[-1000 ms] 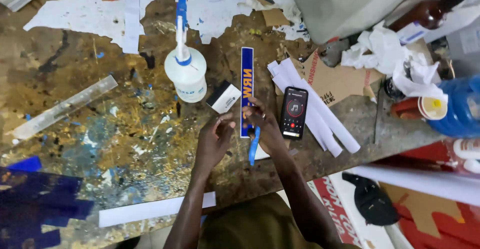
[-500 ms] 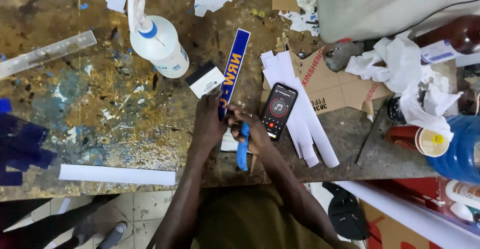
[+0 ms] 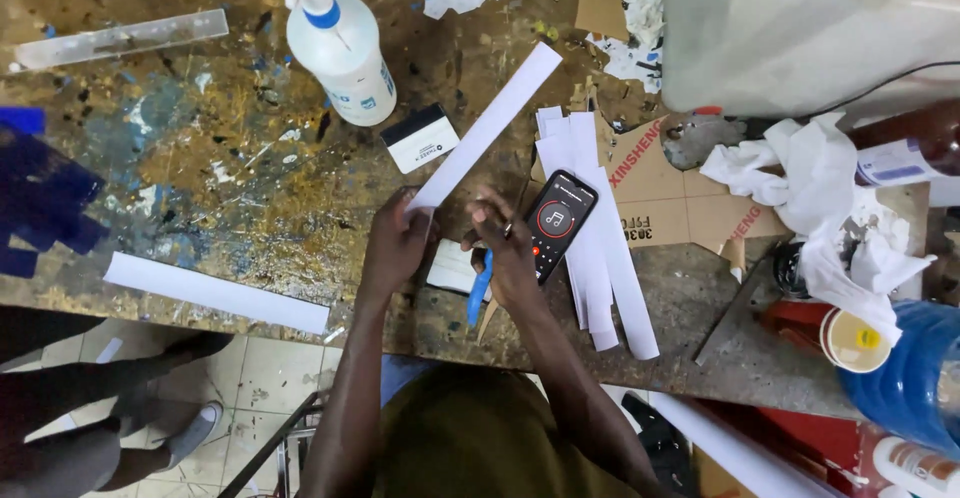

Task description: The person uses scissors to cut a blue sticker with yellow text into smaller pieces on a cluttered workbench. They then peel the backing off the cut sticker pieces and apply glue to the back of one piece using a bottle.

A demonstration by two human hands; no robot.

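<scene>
On the paint-stained table [image 3: 200, 168], a white strip [image 3: 485, 128] is in hand.
Left hand [image 3: 395, 243] pinches the strip's near end; right hand [image 3: 505, 253] grips a blue knife [image 3: 478, 293]. Finished strips [image 3: 600, 278] lie stacked under the phone [image 3: 558, 220].

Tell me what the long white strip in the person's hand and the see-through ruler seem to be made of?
The white strip, pinched by the left hand, looks like matte paper or thin card: flat, dull, cleanly cut. The ruler looks like clear glossy plastic, since the stained bench shows through it.
</scene>
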